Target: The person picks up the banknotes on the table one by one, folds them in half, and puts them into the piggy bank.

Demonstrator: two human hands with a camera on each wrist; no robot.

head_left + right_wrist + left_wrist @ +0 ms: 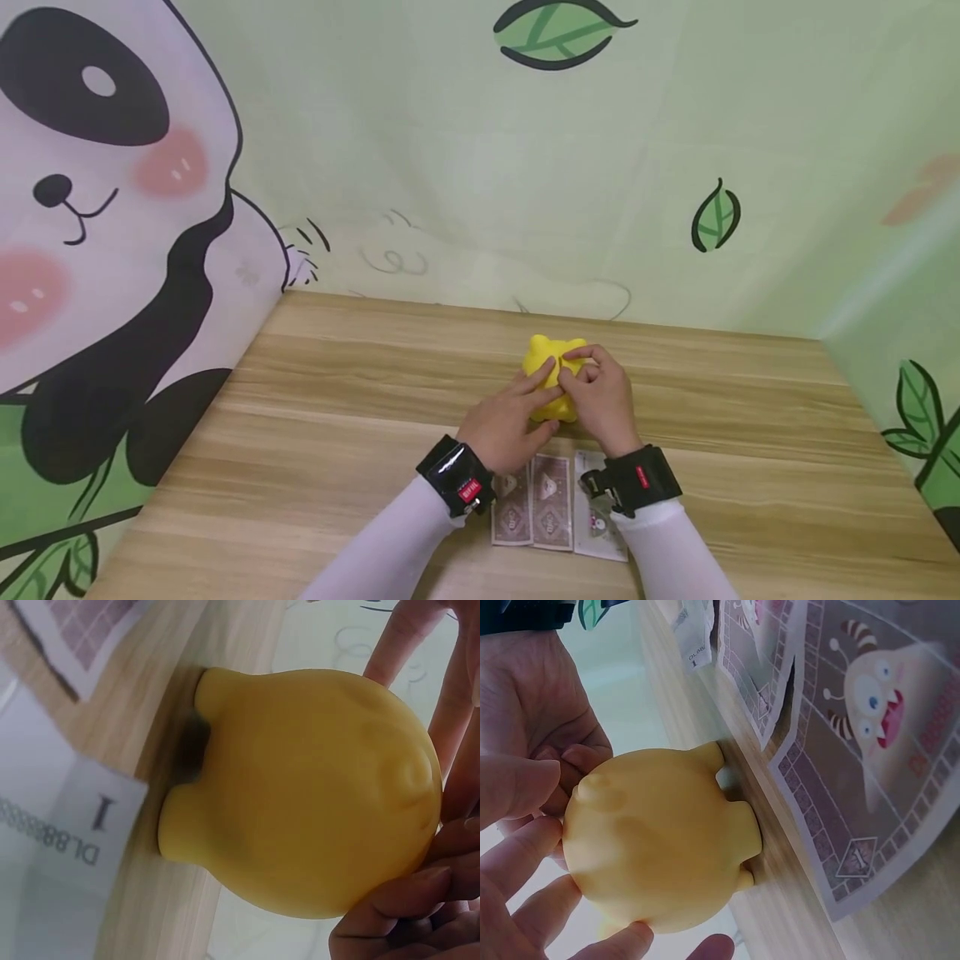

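Note:
A round yellow piggy bank (536, 357) stands upright on its short feet on the table. My left hand (498, 427) rests on its near left side and top, fingers spread. My right hand (606, 404) is at its top right, with thumb and fingertips close together beside a small dark slit. In the left wrist view, curled fingers of the right hand (544, 712) meet the bank's top; I cannot tell whether they pinch anything. Two brownish play banknotes (551, 512) and a pale grey one (602, 543) lie side by side below my wrists.
The wood-grain table (337, 433) runs back to a pale green wall (450, 150) printed with leaves. A panda picture (112, 208) covers the left wall, and another printed wall (900, 317) borders the right side. Black bands circle both wrists.

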